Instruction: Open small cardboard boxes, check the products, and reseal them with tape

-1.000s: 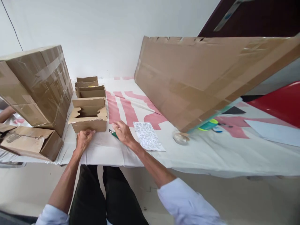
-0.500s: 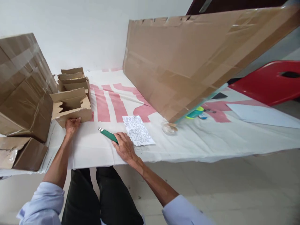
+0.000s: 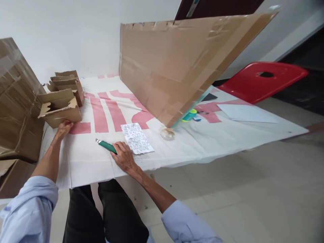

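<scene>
My left hand [image 3: 64, 130] has its fingers curled against the lower front edge of a small open cardboard box [image 3: 62, 116]. Torn edges line the box's top. Behind it, more open cardboard boxes [image 3: 79, 91] stand in a row. My right hand [image 3: 124, 156] is closed around the handle of a green utility knife [image 3: 105, 145] and rests on the table. The knife's tip points left, toward the boxes. A sheet of paper with small drawn shapes [image 3: 138, 138] lies just right of that hand.
A large taped cardboard box [image 3: 20, 101] stands at the left. A big cardboard panel [image 3: 162, 67] leans across the back. Tape rolls [image 3: 167, 133] and a white sheet [image 3: 245, 113] lie at the right of the cloth-covered table [image 3: 202, 145], near a red chair [image 3: 263, 81].
The small box has shifted back and left on the cloth with my left hand at its front, uncovering a red strip. My right hand keeps the knife. The view has turned right.
</scene>
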The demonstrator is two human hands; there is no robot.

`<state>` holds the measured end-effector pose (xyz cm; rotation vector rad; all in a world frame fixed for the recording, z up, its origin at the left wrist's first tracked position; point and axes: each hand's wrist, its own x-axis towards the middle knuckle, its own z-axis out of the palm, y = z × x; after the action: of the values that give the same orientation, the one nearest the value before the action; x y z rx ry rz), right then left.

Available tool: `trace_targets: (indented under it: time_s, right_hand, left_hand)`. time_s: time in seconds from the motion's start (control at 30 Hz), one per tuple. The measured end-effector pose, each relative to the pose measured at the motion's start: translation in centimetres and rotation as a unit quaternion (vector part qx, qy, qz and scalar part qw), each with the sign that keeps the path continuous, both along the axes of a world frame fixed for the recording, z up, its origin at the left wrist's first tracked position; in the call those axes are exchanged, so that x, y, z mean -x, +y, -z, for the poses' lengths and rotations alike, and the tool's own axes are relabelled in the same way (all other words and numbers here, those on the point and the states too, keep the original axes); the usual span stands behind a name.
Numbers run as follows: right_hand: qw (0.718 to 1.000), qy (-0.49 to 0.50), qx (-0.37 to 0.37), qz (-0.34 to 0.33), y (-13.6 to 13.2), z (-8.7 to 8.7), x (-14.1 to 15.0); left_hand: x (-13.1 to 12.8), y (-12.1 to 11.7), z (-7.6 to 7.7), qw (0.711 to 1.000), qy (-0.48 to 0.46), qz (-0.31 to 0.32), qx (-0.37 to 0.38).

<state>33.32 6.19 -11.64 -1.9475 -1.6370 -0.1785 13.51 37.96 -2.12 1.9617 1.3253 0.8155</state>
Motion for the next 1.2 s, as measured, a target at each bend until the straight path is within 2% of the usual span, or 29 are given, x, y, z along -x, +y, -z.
trace_targets:
  time_s: [0.07, 0.13, 0.23, 0.33, 0.37, 0.43, 0.5, 0.57, 0.63, 0.7, 0.77, 0.9, 1.0, 1.1, 1.2]
  right_hand:
    - [1.0, 0.001, -0.005, -0.008, -0.1, 0.1, -0.1]
    - [1.0, 0.006, -0.016, -0.014, -0.5, 0.4, 0.0]
    - [0.999, 0.015, -0.04, -0.013, -1.0, 1.4, 0.1]
    - [0.999, 0.011, -0.042, -0.02, -1.2, 2.3, 0.1]
    - [0.999, 0.01, -0.042, -0.022, -1.2, 2.4, 0.1]
    - [0.999, 0.006, -0.042, -0.029, -1.4, 2.5, 0.1]
    - [0.998, 0.0, -0.045, -0.037, -1.7, 2.5, 0.2]
    - [0.998, -0.005, -0.05, -0.039, -1.8, 2.4, 0.3]
    - [0.998, -0.007, -0.057, -0.037, -1.7, 2.4, 0.5]
    - [0.998, -0.006, -0.061, -0.035, -1.6, 2.5, 0.8]
    - [0.998, -0.003, -0.062, -0.032, -1.6, 2.5, 0.9]
    - [0.996, 0.005, -0.077, -0.04, -1.7, 1.9, 0.8]
    - [0.992, 0.03, -0.106, -0.065, -1.4, 0.6, 2.1]
    - [0.979, 0.107, -0.125, -0.118, -0.8, -1.3, 6.4]
    - [0.947, 0.212, -0.1, -0.218, -0.4, -3.0, 12.1]
  left_hand:
    - [-0.1, -2.1, -0.6, 1.0, 0.001, 0.016, -0.007]
    - [0.5, -5.4, -0.9, 0.999, 0.006, 0.034, -0.02]
    - [2.6, -11.8, -0.4, 0.998, 0.019, 0.04, -0.055]
    - [5.8, -18.4, -0.4, 0.995, 0.027, 0.044, -0.082]
    - [7.1, -20.5, -0.8, 0.994, 0.027, 0.045, -0.096]
    - [10.5, -24.1, -2.6, 0.984, 0.02, 0.032, -0.174]
    - [14.7, -26.3, -5.0, 0.966, 0.024, -0.038, -0.253]
    - [19.1, -27.1, -7.4, 0.941, 0.041, -0.131, -0.309]
    - [22.9, -27.0, -9.0, 0.915, 0.071, -0.213, -0.335]
    - [25.5, -26.7, -9.3, 0.908, 0.103, -0.247, -0.321]
    - [26.8, -26.5, -8.4, 0.916, 0.132, -0.249, -0.286]
    - [26.8, -26.6, -5.3, 0.932, 0.155, -0.256, -0.204]
    - [26.0, -26.8, -3.9, 0.937, 0.135, -0.263, -0.187]
    - [24.6, -27.6, -3.5, 0.935, 0.132, -0.261, -0.203]
    - [22.3, -29.3, -3.2, 0.934, 0.137, -0.238, -0.227]
